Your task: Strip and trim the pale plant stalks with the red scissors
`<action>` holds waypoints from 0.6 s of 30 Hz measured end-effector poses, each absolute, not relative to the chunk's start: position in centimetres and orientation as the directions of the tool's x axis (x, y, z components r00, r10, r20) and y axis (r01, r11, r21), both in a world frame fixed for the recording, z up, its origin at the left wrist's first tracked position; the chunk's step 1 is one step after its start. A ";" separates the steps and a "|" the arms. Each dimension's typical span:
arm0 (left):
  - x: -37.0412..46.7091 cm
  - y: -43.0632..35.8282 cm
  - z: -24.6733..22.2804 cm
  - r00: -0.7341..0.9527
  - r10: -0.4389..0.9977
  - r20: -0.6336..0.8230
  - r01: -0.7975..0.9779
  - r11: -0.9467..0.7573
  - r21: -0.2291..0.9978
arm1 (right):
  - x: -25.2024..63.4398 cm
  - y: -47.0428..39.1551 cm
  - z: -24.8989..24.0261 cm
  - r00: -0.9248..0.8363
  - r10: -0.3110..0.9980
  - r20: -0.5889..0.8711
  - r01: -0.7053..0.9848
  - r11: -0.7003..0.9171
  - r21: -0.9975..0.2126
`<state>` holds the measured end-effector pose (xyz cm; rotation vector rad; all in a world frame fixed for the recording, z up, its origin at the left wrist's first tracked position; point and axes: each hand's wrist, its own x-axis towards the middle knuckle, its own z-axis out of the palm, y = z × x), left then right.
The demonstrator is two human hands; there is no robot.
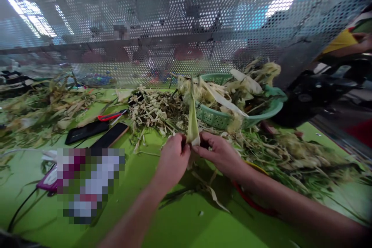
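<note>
"Husk strip [193, 120]: state its position."

"Above the middle of the green tabletop [139, 221], in front of the basket [217, 119]. The strip is pale green and folded at its lower end; its narrow tip points toward the far edge."

"Specify the fingers of each hand."

"Left hand [173, 153]: thumb and index finger closed together, pinching the folded end from the left. Right hand [219, 153]: thumb and index finger closed on the same end from the right. The two hands are just beside each other."

"List the items beyond the hands."

"Basket: green, perforated wall, loaded with dry husks [242, 83], some hanging over its rim. Left of it: a pile of short husk pieces [158, 110]. Along the far edge: a perforated panel [162, 19], upright."

"Left part of the tabletop?"

"A heap of loose leaves [43, 104] toward the far left corner. Nearer the hands: a red-handled tool [112, 116], a black phone [87, 131] and a second phone [109, 138], lying at an angle. A pixelated patch hides what lies nearer."

"Right part?"

"Green and dry strands [302, 159] spread toward the right edge. A red curved item [252, 201] lies partly hidden by the right forearm [279, 192]."
</note>
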<state>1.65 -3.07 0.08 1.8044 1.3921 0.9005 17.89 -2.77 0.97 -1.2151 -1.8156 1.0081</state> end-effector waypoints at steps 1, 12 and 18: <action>1.6 -3.0 0.1 0.186 0.976 0.111 0.499 -0.191 0.845 | 17.8 -2.8 1.1 -0.308 0.941 0.144 0.385 0.262 -0.885; 0.1 -0.9 -0.5 0.076 0.997 0.019 0.193 -0.033 0.981 | 18.1 -4.1 4.1 -0.333 0.937 0.104 0.167 0.167 -0.972; -1.5 0.6 -0.9 -0.107 0.994 -0.004 0.039 0.008 0.999 | 20.8 -6.4 8.0 -0.181 0.952 0.246 0.037 0.256 -0.966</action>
